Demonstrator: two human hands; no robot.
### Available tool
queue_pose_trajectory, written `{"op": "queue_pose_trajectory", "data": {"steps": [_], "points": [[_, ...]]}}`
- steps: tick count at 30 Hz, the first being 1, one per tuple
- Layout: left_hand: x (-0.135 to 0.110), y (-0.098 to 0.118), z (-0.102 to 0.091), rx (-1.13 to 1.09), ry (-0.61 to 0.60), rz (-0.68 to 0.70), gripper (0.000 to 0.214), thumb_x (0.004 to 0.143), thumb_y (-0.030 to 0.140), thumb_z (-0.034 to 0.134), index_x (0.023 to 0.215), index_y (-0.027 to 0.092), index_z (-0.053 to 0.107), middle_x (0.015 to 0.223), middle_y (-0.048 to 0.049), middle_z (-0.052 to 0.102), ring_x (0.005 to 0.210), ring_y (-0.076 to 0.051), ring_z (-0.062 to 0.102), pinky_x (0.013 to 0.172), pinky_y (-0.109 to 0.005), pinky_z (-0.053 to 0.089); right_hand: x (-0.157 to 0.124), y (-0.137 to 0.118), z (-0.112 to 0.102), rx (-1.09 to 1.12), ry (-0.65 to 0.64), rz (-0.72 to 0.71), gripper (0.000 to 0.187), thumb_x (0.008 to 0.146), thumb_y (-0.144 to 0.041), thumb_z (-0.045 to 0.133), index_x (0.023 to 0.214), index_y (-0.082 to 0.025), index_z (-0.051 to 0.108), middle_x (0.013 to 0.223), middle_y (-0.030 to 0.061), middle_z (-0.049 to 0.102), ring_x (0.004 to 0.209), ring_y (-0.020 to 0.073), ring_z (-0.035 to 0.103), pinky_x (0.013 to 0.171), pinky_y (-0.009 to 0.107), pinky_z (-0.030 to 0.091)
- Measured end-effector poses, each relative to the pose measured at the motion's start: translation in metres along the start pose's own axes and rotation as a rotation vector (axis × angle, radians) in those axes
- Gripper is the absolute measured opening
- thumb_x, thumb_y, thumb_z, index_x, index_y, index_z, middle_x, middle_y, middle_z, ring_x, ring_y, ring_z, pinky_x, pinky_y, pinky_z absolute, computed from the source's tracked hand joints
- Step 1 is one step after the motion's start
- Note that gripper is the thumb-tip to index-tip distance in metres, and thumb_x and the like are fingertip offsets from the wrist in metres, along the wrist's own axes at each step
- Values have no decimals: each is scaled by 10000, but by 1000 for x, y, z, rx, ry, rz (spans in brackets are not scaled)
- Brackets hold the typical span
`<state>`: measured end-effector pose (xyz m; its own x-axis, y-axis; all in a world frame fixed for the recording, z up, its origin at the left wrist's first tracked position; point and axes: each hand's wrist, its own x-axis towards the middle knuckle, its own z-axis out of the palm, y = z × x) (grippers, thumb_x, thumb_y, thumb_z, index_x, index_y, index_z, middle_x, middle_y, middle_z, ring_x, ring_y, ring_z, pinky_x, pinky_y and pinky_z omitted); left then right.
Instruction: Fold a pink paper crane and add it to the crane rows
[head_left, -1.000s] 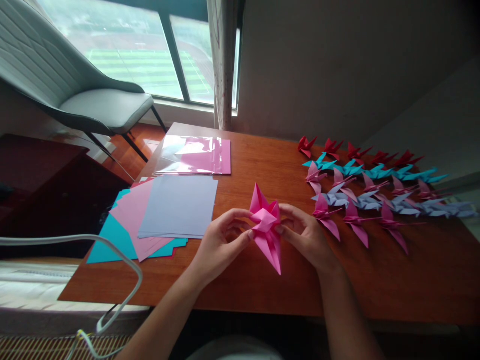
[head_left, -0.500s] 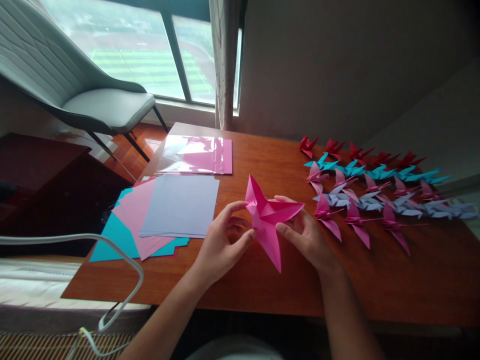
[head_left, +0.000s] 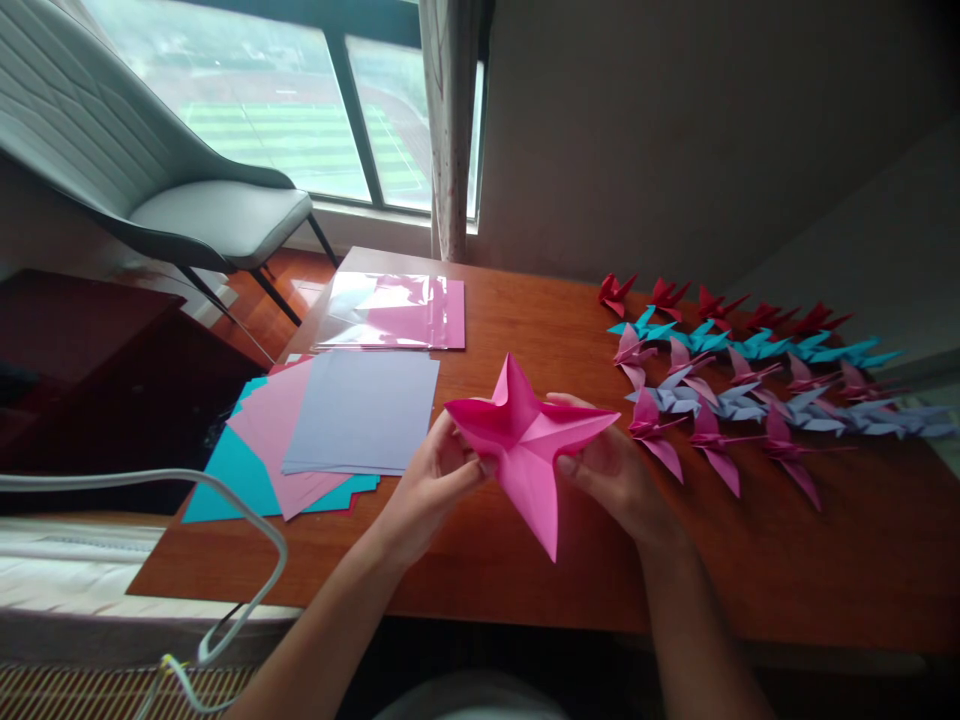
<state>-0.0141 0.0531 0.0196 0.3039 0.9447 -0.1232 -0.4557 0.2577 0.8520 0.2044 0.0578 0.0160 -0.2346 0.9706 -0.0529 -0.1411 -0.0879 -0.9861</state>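
Note:
Between my hands is a bright pink sheet of origami paper, creased and opened into a hollow four-pointed star shape above the table. My left hand pinches its left side, thumb in front and fingers behind the paper. On the right side, my right hand grips it the same way, thumb near the lower fold. The fingers behind the paper are partly hidden. Closest to my right hand stands a magenta paper crane, the first in the front row of folded cranes.
Rows of red cranes, turquoise cranes and lavender cranes stand on the wooden table at right. To the left lie lavender sheets, pink and turquoise sheets, and a clear plastic packet. A white cable loops at lower left.
The left side of the pink paper has opened out from a folded flap, turning the narrow shape into a wider four-pointed star. My left hand has shifted slightly left and down.

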Motion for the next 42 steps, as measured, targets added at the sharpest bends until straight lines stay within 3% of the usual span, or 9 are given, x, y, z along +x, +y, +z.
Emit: {"op": "queue_pose_trajectory", "data": {"steps": [4, 11, 16, 21, 27, 33, 39, 42], "points": [[0, 0, 0, 27, -11, 5, 340, 829, 267, 785, 1136, 215, 648, 1105, -65, 722, 1008, -212, 671, 815, -245, 514, -3, -1, 1, 16, -84, 7, 573, 835, -280, 792, 1363, -327, 574, 1485, 37, 567, 1355, 247, 554, 1080, 361, 521], [1, 7, -1, 184, 65, 8, 465, 848, 315, 765, 1264, 201, 591, 1243, -112, 698, 1128, -261, 667, 886, -302, 552, -3, -3, -2, -63, 30, -2, 508, 829, -382, 783, 1307, -302, 630, 1351, 54, 670, 1253, 262, 634, 1053, 387, 544], [-2, 14, -15, 291, 155, 103, 642, 866, 297, 754, 1439, 247, 469, 1226, -93, 704, 1050, -207, 698, 923, -314, 555, -3, -2, -9, -157, 52, -54, 481, 849, -348, 769, 1303, -277, 627, 1383, 54, 644, 1274, 251, 612, 1099, 378, 500], [-5, 14, -30, 383, 139, 145, 501, 854, 262, 770, 1328, 228, 613, 1090, -63, 745, 993, -183, 705, 915, -293, 562, -2, -2, -10, -220, 10, -70, 452, 859, -308, 761, 1293, -311, 637, 1384, 23, 641, 1300, 238, 593, 1125, 369, 475], [-4, 14, -30, 423, 199, 156, 295, 814, 284, 805, 1084, 178, 746, 1005, -68, 779, 930, -195, 725, 888, -302, 581, -1, -4, -8, -221, 9, -49, 455, 837, -323, 777, 1273, -324, 649, 1343, 17, 671, 1267, 250, 623, 1089, 375, 516], [-5, 17, -29, 428, 159, 138, 506, 824, 290, 797, 1301, 217, 648, 1018, -57, 781, 950, -189, 723, 869, -289, 587, 0, -2, -8, -237, -2, -64, 418, 848, -312, 767, 1252, -290, 660, 1355, 33, 665, 1295, 250, 603, 1125, 390, 487], [-5, 15, -30, 517, 171, 148, 324, 805, 320, 807, 1096, 186, 754, 1083, -85, 781, 938, -230, 741, 858, -326, 606, -1, -4, -8, -242, -7, -71, 417, 849, -310, 770, 1251, -280, 662, 1344, 44, 671, 1294, 251, 603, 1105, 393, 507], [-5, 15, -30, 519, 187, 147, 340, 810, 314, 805, 1119, 185, 744, 1077, -88, 787, 965, -235, 743, 851, -315, 604, -1, -4, -8, -228, -11, -70, 428, 852, -301, 769, 1264, -281, 656, 1357, 40, 665, 1294, 245, 604, 1102, 377, 507]]}}
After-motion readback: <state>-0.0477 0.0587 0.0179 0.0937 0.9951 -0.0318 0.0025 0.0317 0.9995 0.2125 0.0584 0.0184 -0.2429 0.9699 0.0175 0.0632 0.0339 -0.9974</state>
